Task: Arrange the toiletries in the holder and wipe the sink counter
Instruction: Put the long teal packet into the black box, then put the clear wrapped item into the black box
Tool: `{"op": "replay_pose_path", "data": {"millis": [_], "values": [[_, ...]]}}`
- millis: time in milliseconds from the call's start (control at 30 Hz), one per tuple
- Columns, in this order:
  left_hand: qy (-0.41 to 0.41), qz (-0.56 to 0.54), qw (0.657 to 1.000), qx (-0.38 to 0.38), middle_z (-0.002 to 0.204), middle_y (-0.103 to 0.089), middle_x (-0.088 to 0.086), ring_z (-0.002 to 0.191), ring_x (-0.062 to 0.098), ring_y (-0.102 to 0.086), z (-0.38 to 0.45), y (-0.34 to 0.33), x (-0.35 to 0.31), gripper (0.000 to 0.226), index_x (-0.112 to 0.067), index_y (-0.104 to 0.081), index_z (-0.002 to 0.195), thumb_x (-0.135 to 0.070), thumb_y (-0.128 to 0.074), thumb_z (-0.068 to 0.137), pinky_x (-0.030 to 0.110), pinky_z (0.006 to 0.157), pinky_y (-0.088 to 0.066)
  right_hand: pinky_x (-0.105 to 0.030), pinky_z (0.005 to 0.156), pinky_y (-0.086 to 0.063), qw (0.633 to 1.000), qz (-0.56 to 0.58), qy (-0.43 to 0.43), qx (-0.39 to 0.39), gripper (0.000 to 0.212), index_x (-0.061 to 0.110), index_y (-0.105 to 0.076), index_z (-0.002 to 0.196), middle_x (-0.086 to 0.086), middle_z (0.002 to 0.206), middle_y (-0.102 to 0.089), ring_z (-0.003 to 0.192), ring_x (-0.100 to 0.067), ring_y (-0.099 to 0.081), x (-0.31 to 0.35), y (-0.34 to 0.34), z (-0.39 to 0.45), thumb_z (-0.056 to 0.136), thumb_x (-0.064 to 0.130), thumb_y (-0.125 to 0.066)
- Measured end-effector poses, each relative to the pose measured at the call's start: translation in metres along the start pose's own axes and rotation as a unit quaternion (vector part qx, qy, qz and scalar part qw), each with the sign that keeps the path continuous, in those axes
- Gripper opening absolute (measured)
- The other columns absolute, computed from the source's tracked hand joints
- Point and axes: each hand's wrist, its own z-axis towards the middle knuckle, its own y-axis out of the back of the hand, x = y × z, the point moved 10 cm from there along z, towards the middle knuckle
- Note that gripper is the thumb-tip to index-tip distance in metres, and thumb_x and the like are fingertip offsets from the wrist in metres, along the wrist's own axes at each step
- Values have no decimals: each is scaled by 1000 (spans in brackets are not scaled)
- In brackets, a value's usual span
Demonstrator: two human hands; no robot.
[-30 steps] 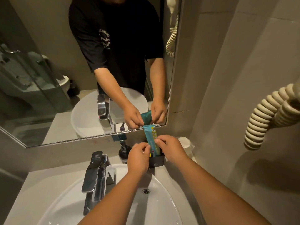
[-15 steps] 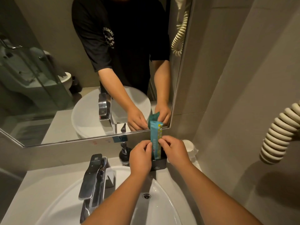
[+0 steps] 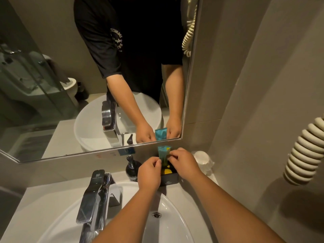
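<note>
A teal toiletry packet (image 3: 164, 153) with a yellow corner stands upright in the black holder (image 3: 170, 179) at the back of the counter under the mirror. My left hand (image 3: 149, 172) pinches the packet's left edge and my right hand (image 3: 184, 163) pinches its right edge. The packet's lower part is down inside the holder, behind my fingers. Something yellow (image 3: 166, 171) lies in the holder beside it.
A black pump bottle (image 3: 131, 168) stands left of the holder. Wrapped white cups (image 3: 203, 159) sit to its right by the wall. The chrome faucet (image 3: 93, 195) rises over the white basin (image 3: 168, 218). A coiled cream hose (image 3: 305, 153) hangs on the right wall.
Both hands have pushed the teal packet down, so less of it stands above the holder than a second ago.
</note>
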Motion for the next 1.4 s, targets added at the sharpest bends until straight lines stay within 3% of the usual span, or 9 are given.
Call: {"op": "replay_pose_path", "data": {"millis": [333,600,700,800,900,967,1067,1300,1400], "values": [[71,-29,997,-14,129,-60,12,112,26,-58,-42,-1,19,40,-16,-45,138,-17,-38,99,38,98,-47,-8,67,-44,999,44,-18,19,35,27,-62,123,10,97,-49,80,-3,-52,-37,-11,-54,93,10,-59],[107,-198,972,-68,85,-61,3,76,22,-55,-97,33,8,17,-24,-57,97,-23,-40,97,35,69,-43,-26,64,-46,965,-4,-160,-210,17,12,-71,92,-5,89,-68,78,-23,-60,-99,69,-130,92,11,-54],[158,-254,954,17,68,-54,7,62,22,-48,-144,11,9,19,-20,-57,82,-22,-41,94,35,58,-40,-35,69,-50,958,-76,-202,-191,18,13,-69,86,-10,91,-72,79,-29,-64,-122,67,-173,91,13,-52],[198,-270,924,184,69,-59,8,51,15,-52,-189,-43,-11,17,-9,-57,95,-11,-40,96,24,45,-42,-32,85,-49,957,-166,-219,-97,27,17,-64,114,-5,114,-68,103,-24,-64,-136,43,-206,96,27,-47],[240,-251,881,322,73,-58,10,59,20,-53,-218,-100,-27,14,-10,-57,93,-9,-43,93,26,51,-48,-34,82,-50,938,-222,-267,-28,26,18,-55,118,-4,116,-64,106,-24,-63,-152,27,-237,97,29,-43],[205,-183,895,351,77,-61,15,71,27,-59,-214,-130,-23,14,-12,-60,83,-17,-48,78,38,71,-56,-35,80,-51,923,-250,-293,-14,23,18,-53,115,-3,115,-62,104,-24,-65,-157,23,-252,97,24,-41],[169,-40,918,356,118,-64,23,110,37,-61,-200,-169,-3,41,-2,-62,114,-17,-49,79,45,99,-48,-37,82,-52,917,-255,-306,-9,27,16,-51,116,-5,116,-60,103,-26,-65,-165,18,-262,94,13,-35],[156,69,925,340,128,-59,22,104,27,-63,-191,-175,-6,34,5,-54,125,-9,-44,95,22,61,-44,-32,76,-48,932,-136,-335,1,13,19,-53,90,-5,103,-67,92,-24,-63,-180,15,-266,92,31,-54],[108,130,900,402,126,-60,19,111,31,-59,-193,-175,-13,33,0,-58,122,-14,-53,93,29,87,-45,-29,59,-40,932,35,-360,-27,24,20,-47,68,1,70,-55,65,-15,-49,-188,13,-270,84,28,-63]]}}
